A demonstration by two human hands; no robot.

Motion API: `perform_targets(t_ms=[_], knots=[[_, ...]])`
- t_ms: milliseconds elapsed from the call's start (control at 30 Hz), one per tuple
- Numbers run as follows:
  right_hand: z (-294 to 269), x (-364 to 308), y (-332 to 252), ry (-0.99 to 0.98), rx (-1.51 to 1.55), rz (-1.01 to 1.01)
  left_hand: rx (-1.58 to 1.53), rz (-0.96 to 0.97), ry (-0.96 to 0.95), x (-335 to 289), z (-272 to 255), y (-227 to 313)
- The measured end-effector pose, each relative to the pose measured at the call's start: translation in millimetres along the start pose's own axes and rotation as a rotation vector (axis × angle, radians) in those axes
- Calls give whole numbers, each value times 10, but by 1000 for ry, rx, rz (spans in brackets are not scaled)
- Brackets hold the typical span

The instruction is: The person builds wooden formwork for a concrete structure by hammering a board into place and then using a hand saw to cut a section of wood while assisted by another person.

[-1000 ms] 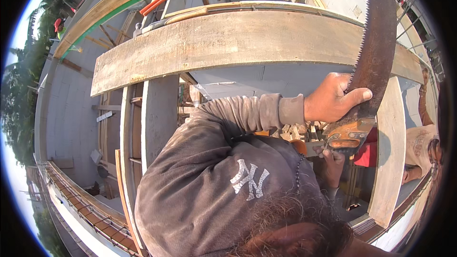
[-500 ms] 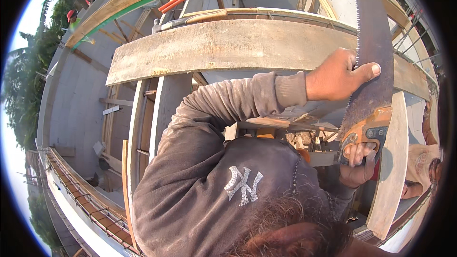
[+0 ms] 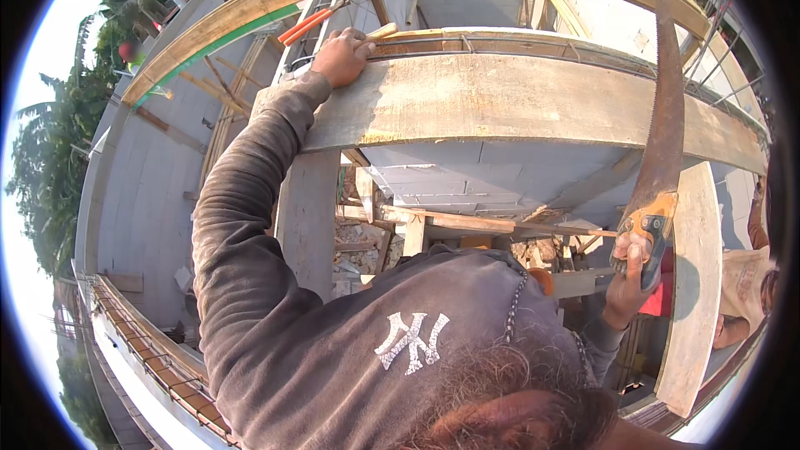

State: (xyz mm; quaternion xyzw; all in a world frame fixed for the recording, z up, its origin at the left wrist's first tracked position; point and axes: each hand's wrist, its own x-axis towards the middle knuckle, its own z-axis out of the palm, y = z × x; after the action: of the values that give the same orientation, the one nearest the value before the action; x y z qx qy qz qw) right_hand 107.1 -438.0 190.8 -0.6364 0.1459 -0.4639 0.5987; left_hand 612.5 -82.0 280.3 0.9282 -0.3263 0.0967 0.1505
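Observation:
My right hand (image 3: 627,285) is closed around the wooden handle of a handsaw (image 3: 664,108). Its long, rusty brown blade points away from me, crossing the right part of a wide plank (image 3: 500,100) in view. My left hand (image 3: 340,57) lies at the far edge of this plank, fingers curled over a hammer (image 3: 383,32). Only the end of its wooden handle shows beyond my fingers; its head is hidden behind my hand. Just past that hand lie orange-handled pliers (image 3: 305,25).
A shorter board (image 3: 693,300) stands to the right of the saw handle. Beyond it is another person's beige clothing (image 3: 742,283). Steel rods (image 3: 725,58) stick out at the far right. Rubble (image 3: 354,262) lies below, between grey block walls (image 3: 475,175). Another person (image 3: 131,54) is far off at upper left.
My left hand has let go of the saw blade and moved far left to the hammer. The saw has shifted slightly right and nearer, with my right hand still on its handle.

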Motion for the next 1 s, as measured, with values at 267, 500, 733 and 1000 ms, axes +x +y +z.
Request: perform_targets(t_ms=[267, 500, 733, 1000], knots=[[12, -93, 84, -34, -220, 13, 1, 21, -230, 231, -185, -562], [-11, -38, -13, 3, -182, -40, 18, 180, -49, 492, -712, -575], [-17, 81, -84, -3, -312, -68, -318, -18, 124, 657, -1148, -753], [28, -41, -103, 90, -255, -46, 255, 442, 30, 545, -503, -600]])
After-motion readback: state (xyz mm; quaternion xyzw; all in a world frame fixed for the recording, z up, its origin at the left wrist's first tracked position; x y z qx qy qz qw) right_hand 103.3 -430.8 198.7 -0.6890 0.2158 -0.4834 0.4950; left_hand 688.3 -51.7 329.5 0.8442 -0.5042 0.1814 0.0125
